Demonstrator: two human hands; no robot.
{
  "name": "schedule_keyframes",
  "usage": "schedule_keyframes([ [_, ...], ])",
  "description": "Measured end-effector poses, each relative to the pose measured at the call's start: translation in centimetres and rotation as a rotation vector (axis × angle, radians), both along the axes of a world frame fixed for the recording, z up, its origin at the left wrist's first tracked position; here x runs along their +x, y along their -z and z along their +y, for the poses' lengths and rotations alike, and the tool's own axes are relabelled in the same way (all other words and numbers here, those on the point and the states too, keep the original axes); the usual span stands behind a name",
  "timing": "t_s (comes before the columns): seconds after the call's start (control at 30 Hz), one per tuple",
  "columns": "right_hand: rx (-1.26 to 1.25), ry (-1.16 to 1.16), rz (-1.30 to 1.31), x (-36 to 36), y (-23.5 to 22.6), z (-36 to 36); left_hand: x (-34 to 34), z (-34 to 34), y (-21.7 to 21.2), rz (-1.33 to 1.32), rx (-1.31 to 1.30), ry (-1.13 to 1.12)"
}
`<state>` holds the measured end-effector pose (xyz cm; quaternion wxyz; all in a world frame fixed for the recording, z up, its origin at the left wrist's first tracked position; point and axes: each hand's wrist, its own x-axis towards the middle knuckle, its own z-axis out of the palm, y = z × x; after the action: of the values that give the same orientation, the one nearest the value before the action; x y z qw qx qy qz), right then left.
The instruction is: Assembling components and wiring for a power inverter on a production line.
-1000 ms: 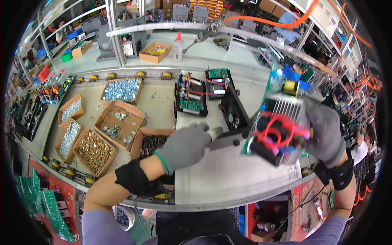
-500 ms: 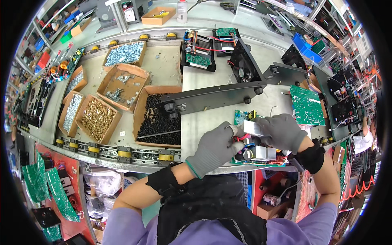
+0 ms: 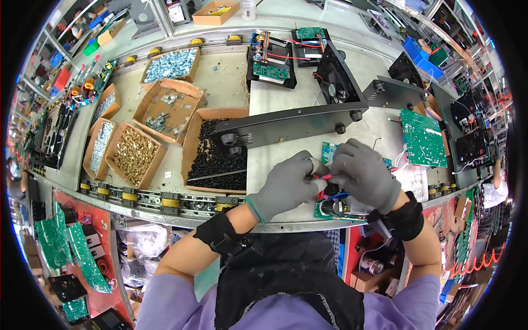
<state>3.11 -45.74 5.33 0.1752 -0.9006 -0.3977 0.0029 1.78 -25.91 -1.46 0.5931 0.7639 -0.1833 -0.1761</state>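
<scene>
Both my hands wear grey gloves and meet over a circuit board (image 3: 325, 211) near the table's front edge. The board carries a dark round capacitor (image 3: 333, 207) and is partly hidden beneath my right hand. A red wire (image 3: 324, 177) runs between my fingertips. My left hand (image 3: 286, 184) pinches it from the left. My right hand (image 3: 364, 175) has its fingers closed at the wire's other side. Just beyond my hands lies a long black metal casing (image 3: 291, 129) with round feet.
Cardboard boxes of black screws (image 3: 217, 159), brass-coloured fasteners (image 3: 133, 155) and silver parts (image 3: 171, 65) stand to the left. A green circuit board (image 3: 423, 138) lies at right. Units with heat sinks (image 3: 270, 59) sit farther back. A roller rail (image 3: 170, 203) follows the front edge.
My right hand has moved left, from the silver heat sinks to the red wire beside my left hand. It now covers much of the board. The view has shifted slightly.
</scene>
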Motion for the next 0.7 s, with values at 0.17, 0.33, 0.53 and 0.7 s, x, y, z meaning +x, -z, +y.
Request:
schedule_keyframes([
  [0.17, 0.090, 0.061, -0.140, -0.9, 1.4, -0.1, 0.5, 0.2, 0.2, -0.007, 0.014, 0.003],
  [0.33, 0.146, 0.047, -0.068, -1.3, 1.8, -1.1, 0.2, 1.2, 0.6, 0.078, -0.087, -0.225],
  [0.53, 0.185, 0.155, -0.107, -1.8, 2.5, -1.4, 0.0, 3.5, -4.3, -0.217, -0.254, -0.352],
  [0.7, 0.168, 0.139, -0.046, -1.9, 1.7, -1.2, -1.1, 4.2, -2.4, 0.160, 0.104, -0.307],
])
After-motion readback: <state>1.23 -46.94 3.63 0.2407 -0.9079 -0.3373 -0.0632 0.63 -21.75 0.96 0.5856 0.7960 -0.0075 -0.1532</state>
